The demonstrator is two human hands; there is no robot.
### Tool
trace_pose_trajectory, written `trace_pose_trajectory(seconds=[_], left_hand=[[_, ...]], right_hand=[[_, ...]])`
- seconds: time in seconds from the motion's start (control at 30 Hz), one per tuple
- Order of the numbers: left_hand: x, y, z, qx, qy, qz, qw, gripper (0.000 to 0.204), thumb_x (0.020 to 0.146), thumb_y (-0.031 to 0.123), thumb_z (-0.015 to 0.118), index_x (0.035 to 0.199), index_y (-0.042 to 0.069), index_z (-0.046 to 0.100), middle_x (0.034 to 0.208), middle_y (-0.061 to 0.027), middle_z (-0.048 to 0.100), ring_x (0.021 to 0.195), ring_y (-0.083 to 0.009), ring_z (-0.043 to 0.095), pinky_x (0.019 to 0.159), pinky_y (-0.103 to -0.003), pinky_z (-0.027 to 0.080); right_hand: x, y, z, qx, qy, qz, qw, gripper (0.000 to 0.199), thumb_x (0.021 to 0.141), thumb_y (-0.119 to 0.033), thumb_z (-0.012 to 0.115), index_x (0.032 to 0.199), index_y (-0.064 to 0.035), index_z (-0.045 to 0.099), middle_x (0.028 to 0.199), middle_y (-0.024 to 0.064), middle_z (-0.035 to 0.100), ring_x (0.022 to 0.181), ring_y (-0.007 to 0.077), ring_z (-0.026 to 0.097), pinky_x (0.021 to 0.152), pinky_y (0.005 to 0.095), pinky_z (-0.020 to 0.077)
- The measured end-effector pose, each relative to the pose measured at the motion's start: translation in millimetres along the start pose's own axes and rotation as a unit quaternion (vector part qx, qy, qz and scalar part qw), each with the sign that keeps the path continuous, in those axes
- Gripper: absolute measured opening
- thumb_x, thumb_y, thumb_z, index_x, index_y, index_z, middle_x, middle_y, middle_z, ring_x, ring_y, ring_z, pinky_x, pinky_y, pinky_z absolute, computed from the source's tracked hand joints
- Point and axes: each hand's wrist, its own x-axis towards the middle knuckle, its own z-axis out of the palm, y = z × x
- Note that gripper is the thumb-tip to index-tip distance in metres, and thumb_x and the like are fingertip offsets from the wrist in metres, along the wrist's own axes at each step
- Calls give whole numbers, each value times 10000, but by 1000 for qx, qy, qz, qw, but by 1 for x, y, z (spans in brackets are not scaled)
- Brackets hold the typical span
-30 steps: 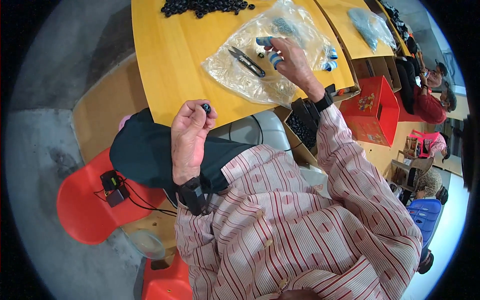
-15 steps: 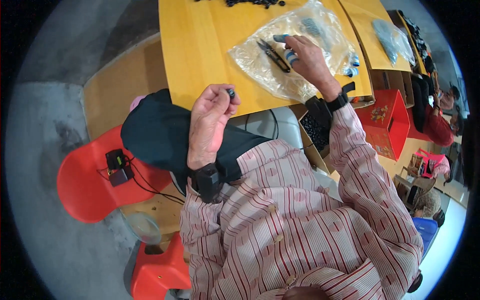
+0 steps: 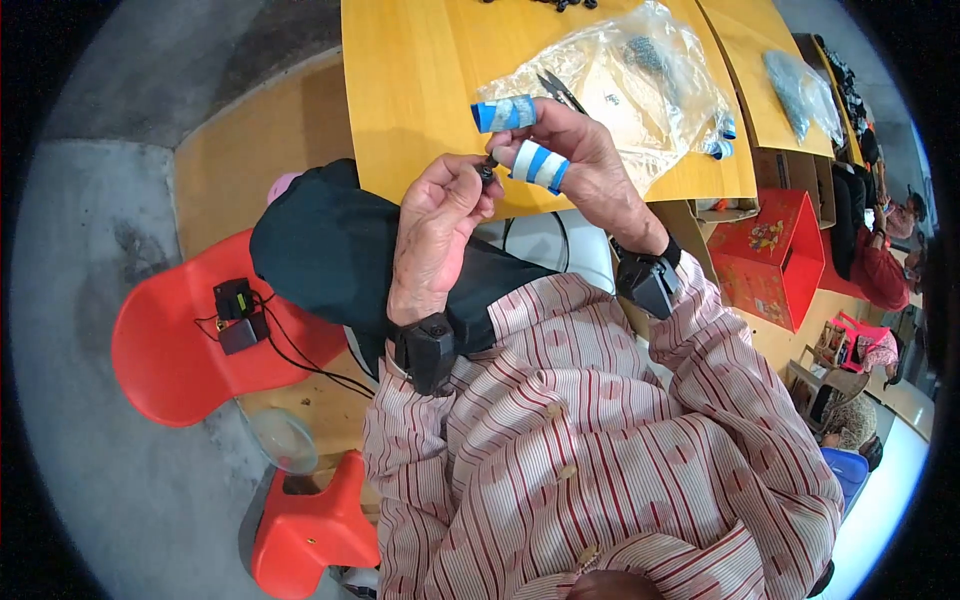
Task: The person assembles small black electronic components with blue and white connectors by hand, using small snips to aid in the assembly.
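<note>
My left hand [image 3: 432,225] is closed, pinching a small black round part [image 3: 486,175] between thumb and fingers above the table's near edge. My right hand [image 3: 598,175] meets it from the right, its fingers curled in close to the part. Blue-and-white striped wraps cover two of its digits. Whatever its fingertips pinch is too small to make out. Beyond the right hand, black thread snips [image 3: 562,90], partly hidden by it, lie on a clear plastic bag [image 3: 655,110] with small dark pieces inside.
More black parts [image 3: 560,4] lie at the far edge of the yellow table [image 3: 410,90]. A red box [image 3: 770,255] stands right of my arm, and a red chair [image 3: 180,340] holds a cabled device. Other people sit at far right.
My right hand has come from over the plastic bag, down and left, to the black part in my left hand. The left hand still holds its part; the view has shifted slightly.
</note>
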Motion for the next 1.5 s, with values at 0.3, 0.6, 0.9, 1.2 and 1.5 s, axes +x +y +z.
trace_pose_trajectory(seconds=[0.3, 0.6, 0.9, 1.2, 1.5], left_hand=[[1, -1, -1, -25, 2, -4, 1000, 219, 910, 191, 598, 1022, 4, 580, 882, -59, 599, 780, -101, 534, 730, -236, 427], [1, -1, 4, -12, 11, -5, 1000, 188, 910, 196, 600, 962, 17, 576, 908, -60, 604, 799, -107, 534, 729, -244, 423], [2, -4, -1, 5, 3, 2, 1000, 177, 910, 191, 602, 981, 29, 583, 907, -39, 612, 821, -99, 550, 733, -235, 415], [-1, -3, 0, -1, -10, 16, 1000, 177, 881, 110, 628, 1021, 8, 598, 922, -45, 624, 828, -100, 564, 739, -229, 421], [-2, -4, -2, 23, -36, 38, 998, 261, 812, 52, 684, 1048, -12, 592, 948, -57, 638, 865, -105, 580, 810, -233, 454]], right_hand=[[-1, 0, 2, -11, -3, 7, 1000, 269, 859, -44, 604, 1126, -20, 578, 972, 35, 606, 935, 108, 572, 891, 284, 463], [-3, 6, 1, -18, 1, -13, 1000, 307, 841, -27, 625, 1143, -19, 569, 975, 33, 606, 942, 109, 572, 902, 286, 464], [-6, 9, 2, -50, 9, -30, 998, 294, 830, -3, 630, 1118, -29, 576, 959, 18, 604, 917, 101, 566, 880, 277, 467], [-12, 9, 3, -35, 32, -12, 999, 346, 834, -27, 637, 1173, -44, 570, 966, 16, 600, 919, 97, 570, 864, 264, 475], [-28, 5, 7, -36, 47, -38, 998, 376, 824, -37, 664, 1187, -34, 562, 958, 38, 612, 938, 122, 593, 883, 283, 486]])
